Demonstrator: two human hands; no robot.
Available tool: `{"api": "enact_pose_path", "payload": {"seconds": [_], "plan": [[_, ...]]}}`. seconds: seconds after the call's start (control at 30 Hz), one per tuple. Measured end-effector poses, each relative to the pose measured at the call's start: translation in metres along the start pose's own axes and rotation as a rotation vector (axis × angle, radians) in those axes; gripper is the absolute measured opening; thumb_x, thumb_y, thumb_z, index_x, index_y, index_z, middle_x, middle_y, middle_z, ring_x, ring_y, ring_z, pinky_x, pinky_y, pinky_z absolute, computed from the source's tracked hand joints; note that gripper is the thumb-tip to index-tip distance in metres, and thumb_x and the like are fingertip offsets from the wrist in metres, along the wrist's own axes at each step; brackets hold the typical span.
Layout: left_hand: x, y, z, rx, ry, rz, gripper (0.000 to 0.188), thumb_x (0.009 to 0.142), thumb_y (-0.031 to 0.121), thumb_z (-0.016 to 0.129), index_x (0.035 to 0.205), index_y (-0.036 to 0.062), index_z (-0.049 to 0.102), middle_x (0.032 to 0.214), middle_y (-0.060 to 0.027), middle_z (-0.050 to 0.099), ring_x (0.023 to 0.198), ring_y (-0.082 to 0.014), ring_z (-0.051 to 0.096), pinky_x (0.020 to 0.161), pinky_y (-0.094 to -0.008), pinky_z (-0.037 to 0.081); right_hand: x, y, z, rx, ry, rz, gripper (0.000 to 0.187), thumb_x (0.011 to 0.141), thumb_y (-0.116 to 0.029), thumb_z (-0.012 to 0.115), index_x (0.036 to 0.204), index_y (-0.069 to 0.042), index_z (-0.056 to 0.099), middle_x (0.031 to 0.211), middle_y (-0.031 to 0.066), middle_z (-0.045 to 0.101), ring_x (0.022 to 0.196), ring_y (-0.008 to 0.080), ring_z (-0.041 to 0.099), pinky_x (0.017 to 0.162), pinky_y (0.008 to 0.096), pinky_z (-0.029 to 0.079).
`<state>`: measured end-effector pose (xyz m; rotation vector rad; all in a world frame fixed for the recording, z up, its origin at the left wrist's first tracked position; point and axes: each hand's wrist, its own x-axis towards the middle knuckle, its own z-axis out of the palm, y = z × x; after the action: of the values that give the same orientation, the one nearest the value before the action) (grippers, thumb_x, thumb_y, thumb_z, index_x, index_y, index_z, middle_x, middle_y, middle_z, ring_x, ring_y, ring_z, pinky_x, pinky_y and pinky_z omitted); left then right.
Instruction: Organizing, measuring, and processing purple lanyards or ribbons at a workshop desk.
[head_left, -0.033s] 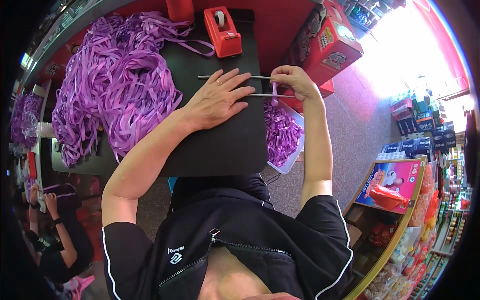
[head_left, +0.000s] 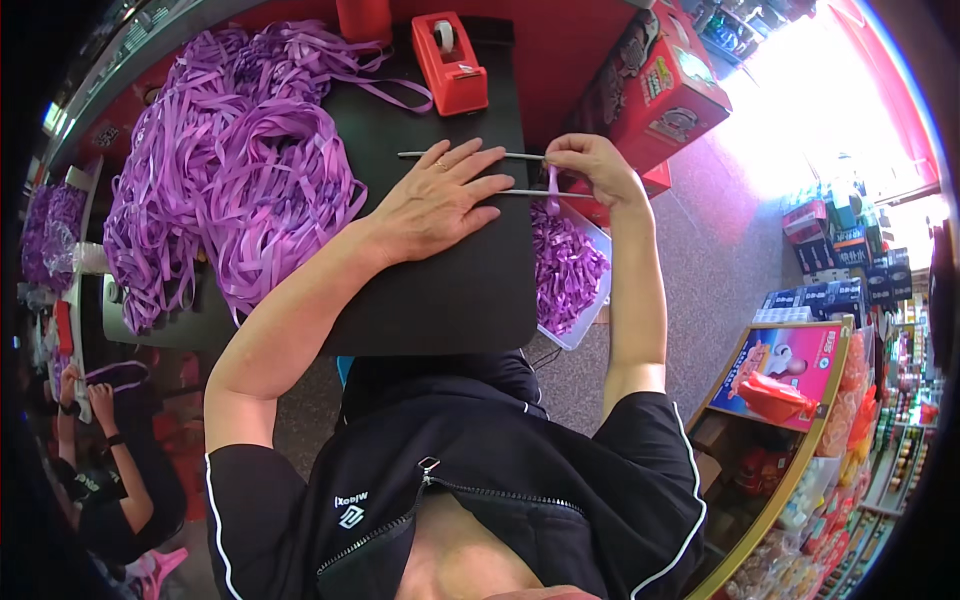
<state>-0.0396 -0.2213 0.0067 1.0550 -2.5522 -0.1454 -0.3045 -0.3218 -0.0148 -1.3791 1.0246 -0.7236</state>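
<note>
My left hand (head_left: 435, 198) lies flat with its fingers spread on the black table. It presses down a thin metal rod (head_left: 415, 155) that sticks out past the table's right edge. A second metal rod (head_left: 535, 192) runs roughly parallel, nearer to me, also under the left fingers. Just past the edge, my right hand (head_left: 598, 168) is closed in a pinch on a purple ribbon (head_left: 552, 190), by the far rod. The ribbon's short piece hangs down across the nearer rod. Below it, a white plastic bin (head_left: 603, 285) holds a heap of small purple ribbon pieces (head_left: 565, 270).
A big tangled pile of purple ribbon (head_left: 230, 160) covers the table's left side. At the back stands a red tape dispenser (head_left: 455, 75). A red box (head_left: 675, 90) is beyond my right hand. At far left, another person's hands (head_left: 95, 395) hold purple ribbon.
My hands keep nearly the same pose, with the view shifted slightly. The other person's ribbon at far left now spreads into an open loop.
</note>
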Motion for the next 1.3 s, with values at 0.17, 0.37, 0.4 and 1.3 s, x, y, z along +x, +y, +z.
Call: {"api": "enact_pose_path", "payload": {"seconds": [0.17, 0.37, 0.4, 1.3], "plan": [[0.000, 0.000, 0.002, 0.023, 0.014, -0.005, 0.042, 0.091, 0.030, 0.055, 0.129, 0.0133, 0.051, 0.144, -0.0103, 0.038, 0.137, -0.0311, 0.030, 0.112, -0.0500, 0.023, -0.044, -0.012, 0.001, -0.361, 0.425, -0.196, 0.024, 0.085, -0.019, 0.067, 0.096, 0.003, 0.069, 0.086, 0.0046, 0.068, 0.079, 0.0105, 0.061, 0.075, 0.0237, 0.047], [-0.001, -0.003, 0.003, 0.014, -0.001, -0.025, 0.046, 0.091, 0.035, 0.055, 0.132, 0.0160, 0.049, 0.147, -0.0112, 0.033, 0.137, -0.0320, 0.028, 0.112, -0.0504, 0.023, -0.057, -0.002, 0.020, -0.286, 0.087, 0.028, 0.025, 0.084, -0.022, 0.069, 0.088, 0.003, 0.068, 0.078, -0.0002, 0.064, 0.073, 0.0058, 0.055, 0.067, 0.0218, 0.042], [-0.002, -0.003, 0.004, 0.017, 0.002, -0.030, 0.047, 0.091, 0.036, 0.055, 0.133, 0.0172, 0.049, 0.149, -0.0113, 0.031, 0.138, -0.0322, 0.027, 0.112, -0.0504, 0.023, -0.053, 0.002, 0.019, -0.242, 0.039, 0.052, 0.024, 0.084, -0.022, 0.069, 0.087, 0.002, 0.068, 0.077, -0.0003, 0.064, 0.072, 0.0055, 0.055, 0.066, 0.0217, 0.042], [-0.002, -0.006, 0.002, -0.085, 0.354, 0.065, 0.048, 0.075, 0.006, 0.070, 0.120, 0.0159, 0.057, 0.095, -0.0060, 0.046, 0.095, -0.0264, 0.046, 0.092, -0.0403, 0.036, -0.013, -0.021, 0.010, -0.244, 0.003, -0.030, 0.025, 0.084, -0.017, 0.069, 0.100, 0.002, 0.068, 0.087, 0.0043, 0.068, 0.079, 0.0095, 0.060, 0.073, 0.0227, 0.047]]}}
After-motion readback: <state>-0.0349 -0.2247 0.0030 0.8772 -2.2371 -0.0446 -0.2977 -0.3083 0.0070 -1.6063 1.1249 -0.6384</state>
